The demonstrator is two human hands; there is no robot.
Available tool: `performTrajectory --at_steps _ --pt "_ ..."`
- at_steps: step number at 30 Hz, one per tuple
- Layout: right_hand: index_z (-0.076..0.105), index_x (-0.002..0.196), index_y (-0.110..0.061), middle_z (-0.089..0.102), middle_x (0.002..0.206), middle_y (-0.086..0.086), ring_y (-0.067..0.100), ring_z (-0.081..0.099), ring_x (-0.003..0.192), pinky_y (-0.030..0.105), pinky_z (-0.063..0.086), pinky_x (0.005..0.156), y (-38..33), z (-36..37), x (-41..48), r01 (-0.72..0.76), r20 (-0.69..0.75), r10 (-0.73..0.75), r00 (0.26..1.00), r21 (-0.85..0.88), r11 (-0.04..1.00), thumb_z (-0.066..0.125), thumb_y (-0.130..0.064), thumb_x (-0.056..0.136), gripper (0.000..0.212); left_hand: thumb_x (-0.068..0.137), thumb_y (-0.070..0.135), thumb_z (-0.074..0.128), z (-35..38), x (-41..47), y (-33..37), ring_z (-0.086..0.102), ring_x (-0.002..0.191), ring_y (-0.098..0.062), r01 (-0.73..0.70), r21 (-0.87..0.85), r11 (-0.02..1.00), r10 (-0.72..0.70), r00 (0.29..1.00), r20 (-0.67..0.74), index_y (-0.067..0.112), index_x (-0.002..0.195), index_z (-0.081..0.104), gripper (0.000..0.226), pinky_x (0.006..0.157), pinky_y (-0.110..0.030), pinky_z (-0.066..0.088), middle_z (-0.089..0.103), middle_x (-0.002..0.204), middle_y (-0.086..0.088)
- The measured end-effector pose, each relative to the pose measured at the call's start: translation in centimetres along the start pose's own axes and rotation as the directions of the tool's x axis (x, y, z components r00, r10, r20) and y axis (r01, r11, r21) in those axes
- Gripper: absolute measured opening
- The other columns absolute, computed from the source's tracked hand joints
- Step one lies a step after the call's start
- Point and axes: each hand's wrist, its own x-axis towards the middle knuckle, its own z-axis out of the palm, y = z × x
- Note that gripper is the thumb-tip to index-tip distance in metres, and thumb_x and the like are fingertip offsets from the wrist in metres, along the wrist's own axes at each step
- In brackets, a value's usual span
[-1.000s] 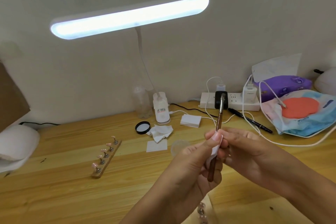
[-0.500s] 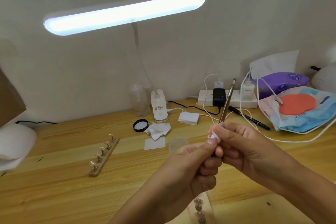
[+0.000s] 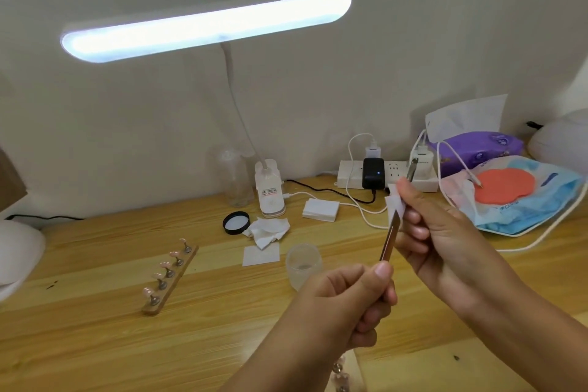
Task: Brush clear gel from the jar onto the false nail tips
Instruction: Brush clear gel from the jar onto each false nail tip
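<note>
Mid-desk (image 3: 95,344), left hand (image 3: 343,305), right hand (image 3: 445,248), brush (image 3: 389,240) (held)

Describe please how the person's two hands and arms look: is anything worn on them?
Both are bare. The left hand and the right hand carry no glove, and no ring shows on the fingers. The left forearm and right forearm show no sleeve, watch or bracelet up to the picture's edge. The nails that show are short.

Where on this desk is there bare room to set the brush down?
The desk is bare at front left, nearer than the nail-tip strip, and between that strip and the jar. It is crowded along the back edge, from the lamp base past the power strip to the blue bag.
</note>
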Motion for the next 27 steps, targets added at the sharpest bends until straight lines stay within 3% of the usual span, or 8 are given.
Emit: performTrajectory --at_steps 8,13,16,20,23,27 --pt "0.056 0.053 -0.016 0.04 0.048 -0.007 0.002 0.033 0.033 0.012 0.032 0.033 -1.2 -0.5 0.8 -0.051 -0.121 0.076 0.99 0.198 0.979 0.074 -0.023 0.075 0.029 0.077 0.043 0.062 0.1 -0.2 -0.6 0.04 0.043 -0.002 -0.014 0.146 0.989 0.021 0.999 -0.047 0.024 0.058 0.067 0.028 0.044 -0.013 0.034 0.048 0.05 0.009" --pt "0.059 0.061 -0.014 0.038 0.051 -0.006 0.002 0.036 0.037 0.012 0.036 0.036 -0.9 -0.7 0.9 -0.086 -0.028 0.094 0.995 0.204 0.975 0.071 -0.025 0.08 0.024 0.076 0.041 0.064 0.1 -0.2 -0.6 0.039 0.043 -0.002 0.013 0.093 0.996 -0.008 0.998 -0.057 0.021 0.061 0.072 0.026 0.043 -0.013 0.034 0.048 0.05 0.008" --pt "0.071 0.062 -0.012 0.039 0.054 -0.006 0.002 0.038 0.041 0.013 0.039 0.039 -1.2 -1.0 1.2 -0.115 0.045 0.108 0.993 0.193 0.974 0.069 -0.024 0.081 0.023 0.078 0.038 0.073 -0.3 -0.2 -0.5 0.041 0.045 -0.002 0.074 -0.028 0.997 -0.074 0.997 0.0 0.016 0.069 0.076 0.024 0.043 -0.012 0.036 0.049 0.052 0.006" --pt "0.08 0.089 -0.006 0.052 0.063 -0.002 0.003 0.049 0.05 0.014 0.046 0.047 -1.7 -1.3 1.6 -0.174 0.184 0.137 0.973 0.199 0.965 0.067 -0.023 0.08 0.023 0.071 0.032 0.074 -0.9 -0.1 -0.1 0.041 0.047 0.001 0.137 -0.208 0.969 -0.119 0.988 0.094 0.008 0.091 0.079 0.032 0.043 -0.009 0.038 0.052 0.057 0.006" --pt "0.077 0.106 -0.006 0.058 0.069 -0.001 0.004 0.055 0.058 0.015 0.05 0.053 -2.0 -1.4 1.6 -0.184 0.239 0.133 0.962 0.205 0.961 0.063 -0.024 0.084 0.032 0.076 0.029 0.076 -1.0 0.0 -0.2 0.041 0.046 0.0 0.095 -0.189 0.977 -0.089 0.995 0.04 0.009 0.093 0.079 0.027 0.042 -0.009 0.037 0.051 0.057 0.006" --pt "0.077 0.084 -0.002 0.069 0.082 0.01 0.013 0.068 0.07 0.022 0.057 0.059 -2.2 -1.2 1.3 -0.163 0.18 0.115 0.977 0.283 0.945 0.062 -0.026 0.086 0.029 0.069 0.029 0.071 -1.1 0.1 -0.3 0.04 0.044 0.0 0.034 -0.159 0.987 -0.045 0.997 -0.063 0.011 0.086 0.08 0.026 0.041 -0.01 0.035 0.051 0.055 0.005"
